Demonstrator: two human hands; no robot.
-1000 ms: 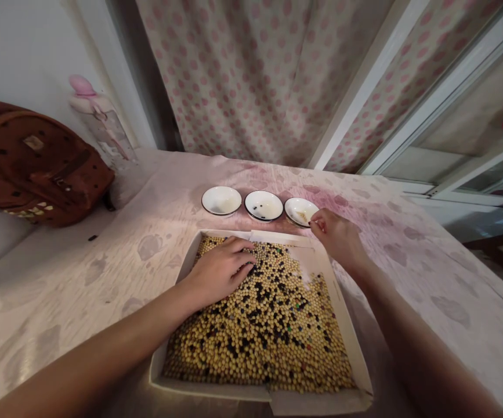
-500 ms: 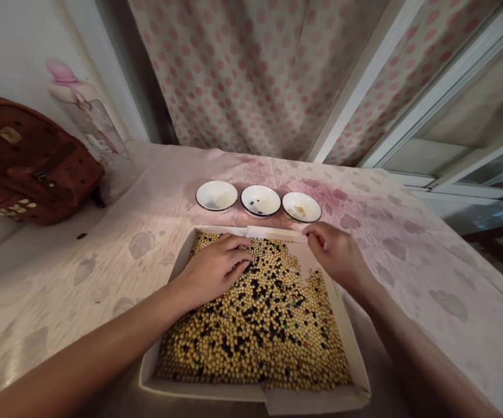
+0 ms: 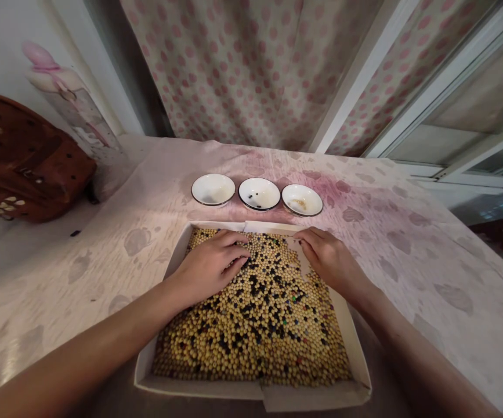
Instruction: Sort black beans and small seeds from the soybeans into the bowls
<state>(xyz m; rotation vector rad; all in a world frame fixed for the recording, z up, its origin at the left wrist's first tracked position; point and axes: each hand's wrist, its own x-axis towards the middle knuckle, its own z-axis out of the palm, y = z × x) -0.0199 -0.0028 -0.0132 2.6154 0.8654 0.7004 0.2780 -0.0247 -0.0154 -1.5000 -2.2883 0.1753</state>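
Observation:
A shallow cardboard tray (image 3: 355,354) in front of me is filled with yellow beans (image 3: 251,342) mixed with black and a few coloured ones. My left hand (image 3: 210,267) lies palm down on the beans at the tray's far left, fingers stretched flat. My right hand (image 3: 327,258) rests on the beans at the far right corner, fingers curled down onto them. Beyond the tray stand three small white bowls: the left bowl (image 3: 213,190) looks empty, the middle bowl (image 3: 259,194) holds a few black beans, the right bowl (image 3: 302,200) a few yellow ones.
The table (image 3: 408,244) wears a pale cloth with pink blotches. A brown leather bag (image 3: 20,168) and a bottle with a pink cap (image 3: 72,110) stand at the far left. A polka-dot curtain (image 3: 251,69) hangs behind.
My right hand has come back from the right bowl and settled on the beans in the tray's far right corner. The left hand has stayed on the beans.

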